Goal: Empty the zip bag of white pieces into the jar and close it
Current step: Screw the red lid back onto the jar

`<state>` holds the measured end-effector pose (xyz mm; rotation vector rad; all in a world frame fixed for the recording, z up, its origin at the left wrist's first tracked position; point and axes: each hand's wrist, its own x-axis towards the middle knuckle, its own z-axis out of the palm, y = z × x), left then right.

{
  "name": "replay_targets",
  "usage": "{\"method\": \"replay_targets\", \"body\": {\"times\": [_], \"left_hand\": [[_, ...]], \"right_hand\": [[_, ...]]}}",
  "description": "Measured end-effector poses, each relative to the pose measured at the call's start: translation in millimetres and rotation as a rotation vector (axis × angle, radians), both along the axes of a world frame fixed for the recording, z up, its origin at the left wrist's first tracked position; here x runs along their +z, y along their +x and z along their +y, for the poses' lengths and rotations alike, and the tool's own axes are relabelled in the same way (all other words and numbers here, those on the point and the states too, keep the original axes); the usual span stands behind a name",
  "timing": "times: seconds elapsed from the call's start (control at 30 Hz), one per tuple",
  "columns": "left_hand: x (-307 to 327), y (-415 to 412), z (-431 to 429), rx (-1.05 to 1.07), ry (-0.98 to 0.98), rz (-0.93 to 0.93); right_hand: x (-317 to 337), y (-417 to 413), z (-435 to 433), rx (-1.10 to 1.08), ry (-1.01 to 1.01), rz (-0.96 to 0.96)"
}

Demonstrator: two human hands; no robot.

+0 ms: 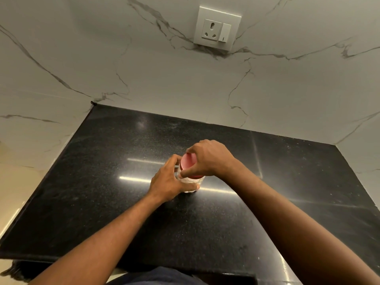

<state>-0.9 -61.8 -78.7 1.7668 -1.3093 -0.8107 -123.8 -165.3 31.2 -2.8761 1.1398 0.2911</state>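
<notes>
While the right hand (207,159) curls over the red lid (188,163), its fingers wrapped round the far rim and the thumb pressed against the near edge, the left hand (169,182) clasps the body of the jar (190,185) below, fingers round the far side and the thumb laid across the front. Both hands are closed on what they hold, and the jar stands upright between them on the black counter (102,182), roughly at its middle.

Through the clear wall under the lid, pale contents show, which look like the white pieces, though the hands cover too much to tell how full the jar is. No zip bag is anywhere in view; the counter around the jar shows only streaks of reflected light.

Judging from this, the emptying is most likely done and the work has reached its last step, the closing. Whether the lid is already tight or only seated on the mouth cannot be told, since the join is hidden by the thumb and fingers. What may be left is a turn or two and then letting go.

Beyond the counter rises a veined marble wall (144,79) with a socket and switch plate (217,27) set high in it.
</notes>
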Motion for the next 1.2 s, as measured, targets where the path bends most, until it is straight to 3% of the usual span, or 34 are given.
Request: {"method": "replay_targets", "body": {"times": [0.17, 0.27, 0.43, 0.57, 0.73, 0.87, 0.97, 1.03, 1.1, 1.2], "left_hand": [[2, -2, 2, 0.0, -0.018, -0.002], [1, -1, 1, -0.005, -0.003, -0.009], [1, -1, 0, 0.005, 0.007, -0.009], [1, -1, 0, 0.008, 0.012, -0.02], [3, -2, 1, 0.024, -0.001, -0.014], [5, -2, 2, 0.001, 0.016, -0.027], [7, -3, 2, -0.007, 0.018, -0.026], [8, -4, 1, -0.005, 0.012, -0.028], [8, -4, 2, 0.008, 0.007, -0.043], [7, -3, 2, 0.019, 0.011, -0.065]], "right_hand": [[2, 5, -1, -0.209, -0.059, 0.046], [12, -2, -7, -0.199, -0.09, 0.051], [27, -10, 5, 0.163, 0.365, 0.039], [15, -10, 11, 0.189, 0.167, 0.045], [6, 11, 8, -0.147, -0.139, 0.055], [4, 10, 0, -0.263, -0.18, 0.078], [11, -2, -2, -0.242, -0.087, -0.014], [19, -11, 1, -0.142, 0.218, -0.114], [25, -16, 8, 0.021, 0.468, -0.082], [19, -15, 17, 0.122, 0.271, 0.04]]}}
